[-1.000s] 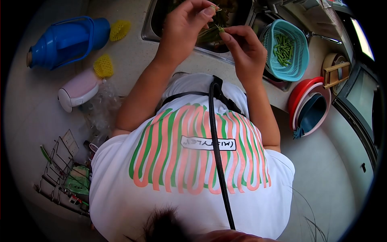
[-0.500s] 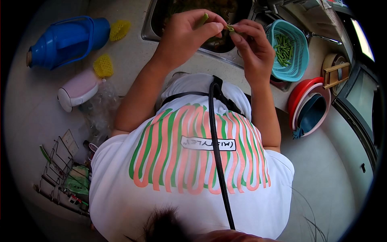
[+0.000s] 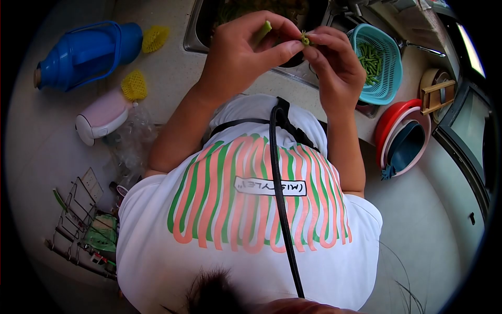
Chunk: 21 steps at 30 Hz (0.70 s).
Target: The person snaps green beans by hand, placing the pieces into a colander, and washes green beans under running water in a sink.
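Observation:
Over the sink (image 3: 194, 31), both my hands meet at a green bean (image 3: 305, 40). My left hand (image 3: 246, 52) is closed, with thumb and index finger pinching the bean, and a longer green piece (image 3: 264, 29) pokes up behind its fingers. From the other side, the thumb and fingertips of my right hand (image 3: 337, 68) grip the same bean. Fingers cover most of the bean. Just right of that hand stands a turquoise basket (image 3: 396, 60) holding several short pieces of green bean (image 3: 369, 64). Dark, unclear contents lie in the sink below my hands.
A blue thermos flask (image 3: 86, 56) lies on the left, near two yellow foam nets (image 3: 155, 39). A pink and white container (image 3: 102, 118) and clear plastic bags (image 3: 130, 141) are nearer. Stacked basins (image 3: 384, 118) stand at right, beside a window frame (image 3: 452, 125).
My hands have shifted slightly right and a little nearer to me, still pinching the bean. The pinched bean end now points more toward the camera.

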Each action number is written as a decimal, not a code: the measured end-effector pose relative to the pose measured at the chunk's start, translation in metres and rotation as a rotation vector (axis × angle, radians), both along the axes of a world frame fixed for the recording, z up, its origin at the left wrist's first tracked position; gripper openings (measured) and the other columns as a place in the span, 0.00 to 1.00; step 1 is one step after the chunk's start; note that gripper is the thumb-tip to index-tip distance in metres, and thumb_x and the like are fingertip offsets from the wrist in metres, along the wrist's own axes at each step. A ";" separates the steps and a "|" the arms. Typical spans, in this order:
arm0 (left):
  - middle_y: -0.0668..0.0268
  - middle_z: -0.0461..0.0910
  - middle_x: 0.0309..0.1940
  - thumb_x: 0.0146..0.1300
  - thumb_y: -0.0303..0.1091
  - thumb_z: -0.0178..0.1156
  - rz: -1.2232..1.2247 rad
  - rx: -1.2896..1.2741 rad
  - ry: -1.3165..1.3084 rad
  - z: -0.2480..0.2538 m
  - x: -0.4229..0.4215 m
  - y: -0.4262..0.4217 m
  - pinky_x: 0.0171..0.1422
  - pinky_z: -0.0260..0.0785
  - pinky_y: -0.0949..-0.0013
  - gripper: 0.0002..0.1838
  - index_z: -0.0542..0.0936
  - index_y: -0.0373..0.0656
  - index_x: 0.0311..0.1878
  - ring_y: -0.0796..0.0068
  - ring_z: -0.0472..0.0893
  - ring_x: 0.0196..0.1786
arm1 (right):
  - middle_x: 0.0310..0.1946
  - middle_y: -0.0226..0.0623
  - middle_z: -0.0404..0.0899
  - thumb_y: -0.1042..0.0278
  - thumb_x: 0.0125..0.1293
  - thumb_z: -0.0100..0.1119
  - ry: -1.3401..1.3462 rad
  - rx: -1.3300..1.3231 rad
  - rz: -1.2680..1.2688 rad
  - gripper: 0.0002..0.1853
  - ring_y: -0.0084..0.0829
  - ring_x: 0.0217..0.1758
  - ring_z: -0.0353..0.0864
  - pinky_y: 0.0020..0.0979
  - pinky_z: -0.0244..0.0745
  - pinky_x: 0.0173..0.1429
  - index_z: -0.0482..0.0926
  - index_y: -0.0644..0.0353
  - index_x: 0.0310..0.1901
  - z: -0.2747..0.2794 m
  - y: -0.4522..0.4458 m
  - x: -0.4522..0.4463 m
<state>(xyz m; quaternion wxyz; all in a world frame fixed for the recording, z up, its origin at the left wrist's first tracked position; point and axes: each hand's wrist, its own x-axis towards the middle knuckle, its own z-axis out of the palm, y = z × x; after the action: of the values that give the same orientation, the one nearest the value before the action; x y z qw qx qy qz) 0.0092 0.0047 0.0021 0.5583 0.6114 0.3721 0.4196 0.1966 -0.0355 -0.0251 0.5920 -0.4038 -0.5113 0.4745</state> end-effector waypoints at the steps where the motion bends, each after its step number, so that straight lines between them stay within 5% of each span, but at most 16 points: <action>1: 0.70 0.83 0.40 0.63 0.22 0.70 -0.018 0.026 -0.003 -0.001 -0.001 0.001 0.42 0.69 0.81 0.10 0.83 0.37 0.47 0.88 0.76 0.39 | 0.55 0.41 0.77 0.87 0.65 0.63 -0.021 0.012 0.001 0.14 0.29 0.56 0.82 0.27 0.79 0.58 0.82 0.69 0.51 0.001 -0.001 0.001; 9: 0.61 0.81 0.44 0.58 0.17 0.70 -0.111 0.264 -0.162 -0.002 -0.004 0.006 0.42 0.67 0.79 0.12 0.83 0.37 0.45 0.80 0.77 0.40 | 0.54 0.45 0.76 0.91 0.61 0.64 0.042 0.110 0.061 0.15 0.32 0.55 0.81 0.29 0.80 0.56 0.80 0.71 0.49 0.021 0.001 -0.001; 12: 0.59 0.81 0.43 0.55 0.15 0.69 -0.151 0.496 -0.099 -0.002 -0.007 0.011 0.40 0.66 0.77 0.21 0.78 0.38 0.52 0.80 0.75 0.38 | 0.53 0.46 0.76 0.92 0.59 0.65 0.032 0.165 0.060 0.15 0.32 0.55 0.81 0.29 0.80 0.55 0.79 0.71 0.48 0.023 0.001 -0.001; 15: 0.56 0.81 0.39 0.56 0.14 0.61 -0.089 0.374 -0.195 -0.001 -0.007 0.001 0.39 0.66 0.73 0.29 0.66 0.40 0.61 0.77 0.73 0.35 | 0.53 0.46 0.76 0.93 0.58 0.65 0.046 0.171 0.067 0.16 0.33 0.55 0.80 0.30 0.80 0.55 0.79 0.71 0.48 0.026 0.001 -0.001; 18: 0.53 0.81 0.34 0.53 0.16 0.50 -0.253 0.628 -0.055 0.003 -0.016 0.018 0.40 0.65 0.69 0.33 0.54 0.43 0.63 0.72 0.72 0.33 | 0.52 0.45 0.76 0.93 0.59 0.65 0.075 0.145 0.095 0.16 0.33 0.55 0.80 0.30 0.80 0.55 0.79 0.71 0.48 0.027 0.001 0.000; 21: 0.49 0.83 0.34 0.50 0.14 0.42 -0.227 0.676 0.015 0.004 -0.014 0.018 0.44 0.66 0.65 0.30 0.53 0.44 0.58 0.69 0.72 0.33 | 0.51 0.45 0.76 0.92 0.59 0.65 0.107 0.113 0.134 0.15 0.33 0.54 0.80 0.31 0.80 0.55 0.79 0.72 0.48 0.025 0.000 0.000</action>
<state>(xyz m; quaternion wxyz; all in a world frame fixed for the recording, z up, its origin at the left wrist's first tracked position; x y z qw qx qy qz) -0.0051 0.0231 0.0056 0.3648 0.8022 0.1457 0.4497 0.1962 -0.0353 0.0003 0.6072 -0.3087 -0.5306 0.5045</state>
